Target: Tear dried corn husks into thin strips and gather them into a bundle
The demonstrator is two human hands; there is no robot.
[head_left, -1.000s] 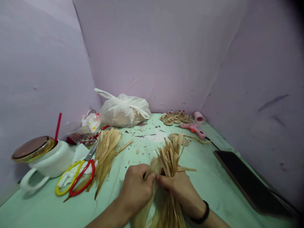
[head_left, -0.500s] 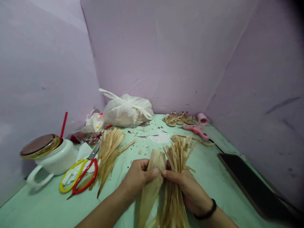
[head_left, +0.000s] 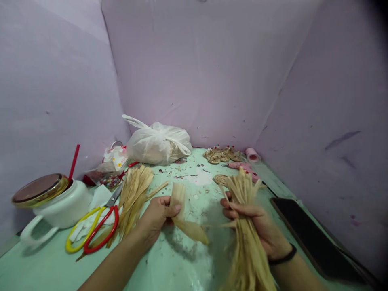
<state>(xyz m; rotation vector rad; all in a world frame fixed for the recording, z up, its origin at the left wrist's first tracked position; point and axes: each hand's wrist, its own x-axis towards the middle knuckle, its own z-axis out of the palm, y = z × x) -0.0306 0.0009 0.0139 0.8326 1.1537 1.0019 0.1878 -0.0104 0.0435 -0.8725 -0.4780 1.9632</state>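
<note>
Left hand point(head_left: 157, 216) pinches a flat, pale leaf strip point(head_left: 178, 196), seemingly for separation; right hand point(head_left: 263, 223) clasps a thick, straw-coloured leaf bundle point(head_left: 249, 250).

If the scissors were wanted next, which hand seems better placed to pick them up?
Probably the left hand: it is nearer the scissors and pinches just a little dried leaf, while the right hand, farther off, grips a thick bundle.

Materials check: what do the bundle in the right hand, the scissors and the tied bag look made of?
Bundle in the right hand: probably dried leaf or husk, matte tan, in fibrous strips. Scissors: grey blades with a metallic sheen; smooth yellow and red handles, possibly plastic. Tied bag: likely thin plastic, whitish, crinkled, partly translucent.
</note>
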